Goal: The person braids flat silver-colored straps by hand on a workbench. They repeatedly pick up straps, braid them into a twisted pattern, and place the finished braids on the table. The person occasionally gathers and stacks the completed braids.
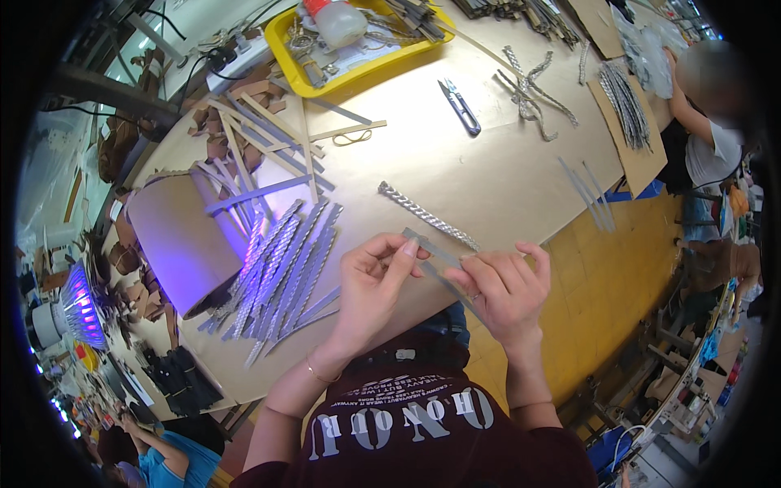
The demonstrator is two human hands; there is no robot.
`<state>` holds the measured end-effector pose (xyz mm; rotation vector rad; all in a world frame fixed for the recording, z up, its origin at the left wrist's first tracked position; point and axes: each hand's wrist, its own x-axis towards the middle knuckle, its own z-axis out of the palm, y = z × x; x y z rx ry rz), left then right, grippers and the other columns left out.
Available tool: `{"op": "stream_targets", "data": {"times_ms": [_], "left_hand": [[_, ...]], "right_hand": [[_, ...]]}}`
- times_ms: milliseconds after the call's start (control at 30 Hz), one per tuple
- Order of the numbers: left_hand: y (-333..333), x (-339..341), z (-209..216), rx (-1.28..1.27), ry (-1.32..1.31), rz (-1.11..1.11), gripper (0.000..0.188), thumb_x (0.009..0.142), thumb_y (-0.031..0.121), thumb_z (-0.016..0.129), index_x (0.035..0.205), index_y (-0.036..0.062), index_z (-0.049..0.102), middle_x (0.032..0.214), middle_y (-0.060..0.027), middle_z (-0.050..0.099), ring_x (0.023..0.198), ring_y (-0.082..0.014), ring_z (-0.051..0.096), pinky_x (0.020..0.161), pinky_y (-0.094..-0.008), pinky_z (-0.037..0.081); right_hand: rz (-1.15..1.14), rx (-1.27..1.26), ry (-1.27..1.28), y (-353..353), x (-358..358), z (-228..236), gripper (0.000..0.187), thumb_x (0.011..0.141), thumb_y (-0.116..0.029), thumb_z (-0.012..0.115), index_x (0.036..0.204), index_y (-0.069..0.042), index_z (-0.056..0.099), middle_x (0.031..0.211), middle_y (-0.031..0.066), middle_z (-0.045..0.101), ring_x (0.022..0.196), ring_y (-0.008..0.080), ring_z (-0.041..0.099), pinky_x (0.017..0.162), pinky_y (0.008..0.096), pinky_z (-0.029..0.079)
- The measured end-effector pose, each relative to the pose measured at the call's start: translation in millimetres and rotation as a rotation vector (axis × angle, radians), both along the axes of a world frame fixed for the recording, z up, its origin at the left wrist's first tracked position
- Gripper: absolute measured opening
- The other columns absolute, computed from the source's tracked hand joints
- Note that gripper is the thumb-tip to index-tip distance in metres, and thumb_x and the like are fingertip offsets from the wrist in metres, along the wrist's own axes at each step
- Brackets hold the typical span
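Over the table's front edge, my left hand point(376, 276) pinches one end of a flat grey strip point(443, 255) between thumb and fingers. My right hand point(511, 294) is closed on the strip's other part, so it spans the gap between both hands. A second length of grey strip point(443, 282) runs below it toward the right hand; whether the two are joined I cannot tell. Just beyond the hands a silver braided strap point(427, 216) lies on the table. To the left lies a pile of braided and flat grey strips point(289, 272).
A brown roll point(183, 244) stands left of the pile, near loose beige strips point(236, 146). Farther off are a yellow tray point(374, 79) with a bottle point(338, 26), thread snips point(460, 108) and braided pieces point(529, 89). Another person point(716, 130) sits at the far right.
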<state>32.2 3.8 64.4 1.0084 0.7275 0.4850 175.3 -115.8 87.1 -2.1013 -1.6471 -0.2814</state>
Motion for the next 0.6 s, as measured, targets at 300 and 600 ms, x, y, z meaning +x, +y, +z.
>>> {"op": "stream_targets", "data": {"times_ms": [300, 600], "left_hand": [[-8.8, -4.1, -17.7, 0.436, 0.013, 0.084, 0.008, 0.091, 0.003, 0.065, 0.097, -0.0016, 0.067, 0.096, -0.0069, 0.064, 0.078, -0.0094, 0.053, 0.068, -0.0239, 0.043], [-8.0, -7.3, -11.6, 0.473, 0.035, 0.129, 0.007, 0.09, 0.0, 0.063, 0.096, -0.002, 0.066, 0.099, -0.0089, 0.063, 0.079, -0.0109, 0.053, 0.069, -0.0249, 0.043]], "right_hand": [[0.058, -0.09, 0.977, 3.4, -4.4, 11.3, 0.055, 0.081, -0.038, 0.079, 0.117, 0.0, 0.065, 0.095, 0.0114, 0.07, 0.084, 0.0221, 0.066, 0.085, 0.0338, 0.048], [-0.14, -0.241, 1.432, 3.2, -13.5, 14.5, 0.016, 0.091, -0.012, 0.071, 0.098, 0.002, 0.069, 0.081, 0.0061, 0.068, 0.074, 0.0091, 0.062, 0.07, 0.025, 0.05]]}}
